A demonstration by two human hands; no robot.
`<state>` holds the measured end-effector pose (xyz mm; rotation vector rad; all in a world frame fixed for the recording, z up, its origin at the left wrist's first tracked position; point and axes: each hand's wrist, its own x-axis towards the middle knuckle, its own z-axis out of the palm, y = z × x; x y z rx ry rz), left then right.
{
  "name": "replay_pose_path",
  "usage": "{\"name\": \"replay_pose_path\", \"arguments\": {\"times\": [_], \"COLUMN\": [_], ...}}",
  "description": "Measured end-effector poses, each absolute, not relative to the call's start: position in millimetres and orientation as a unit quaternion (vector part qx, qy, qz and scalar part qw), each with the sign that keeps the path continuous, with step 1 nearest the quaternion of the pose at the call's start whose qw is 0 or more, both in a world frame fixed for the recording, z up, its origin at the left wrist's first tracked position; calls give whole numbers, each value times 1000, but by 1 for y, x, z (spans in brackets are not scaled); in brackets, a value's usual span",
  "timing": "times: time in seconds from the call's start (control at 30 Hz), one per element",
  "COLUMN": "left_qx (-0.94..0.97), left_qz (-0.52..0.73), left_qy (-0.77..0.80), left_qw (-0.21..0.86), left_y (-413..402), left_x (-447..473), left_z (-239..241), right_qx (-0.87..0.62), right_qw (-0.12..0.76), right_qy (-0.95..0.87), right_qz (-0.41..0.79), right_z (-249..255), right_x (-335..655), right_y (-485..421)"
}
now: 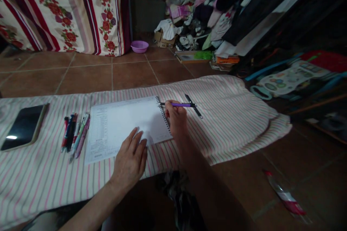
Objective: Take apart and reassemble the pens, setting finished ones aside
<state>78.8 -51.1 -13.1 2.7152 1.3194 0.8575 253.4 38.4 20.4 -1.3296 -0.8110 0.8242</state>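
Observation:
A spiral-bound notebook (127,122) lies open on a pink-striped cloth (230,115) spread over the floor. My left hand (131,158) rests flat on the notebook's lower edge, fingers stretched out. My right hand (176,117) is closed on a purple pen (180,104), held level at the notebook's top right corner by the spiral. A dark pen (193,105) lies on the cloth just right of that hand.
Several pens (75,135) lie in a row left of the notebook, and a dark phone (23,127) further left. A purple bowl (139,46), a flowered cloth (62,7) and a heap of clothes (200,11) stand beyond. A plastic bottle (286,196) lies on the tiles at right.

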Motion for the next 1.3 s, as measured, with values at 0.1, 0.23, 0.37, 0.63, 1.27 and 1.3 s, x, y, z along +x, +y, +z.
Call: {"name": "replay_pose_path", "arguments": {"times": [0.1,0.23,0.37,0.63,1.27,1.3], "left_qx": [864,855,847,824,805,805], "left_qz": [277,278,277,262,241,239], "left_qy": [421,438,454,502,541,542], "left_qw": [-2,-3,-3,-23,-27,-26], "left_y": [-51,-52,-53,-55,-64,-64], "left_x": [79,77,72,47,0,-1], "left_z": [-14,-13,-11,-8,-9,-9], "right_qx": [-591,-572,-537,-522,-549,-552], "right_qw": [626,607,579,522,400,397], "right_qy": [-367,-393,-420,-475,-650,-658], "right_qz": [353,387,447,478,339,323], "right_z": [19,18,17,5,3,2], "right_x": [248,230,205,167,125,124], "right_y": [38,36,30,29,18,18]}}
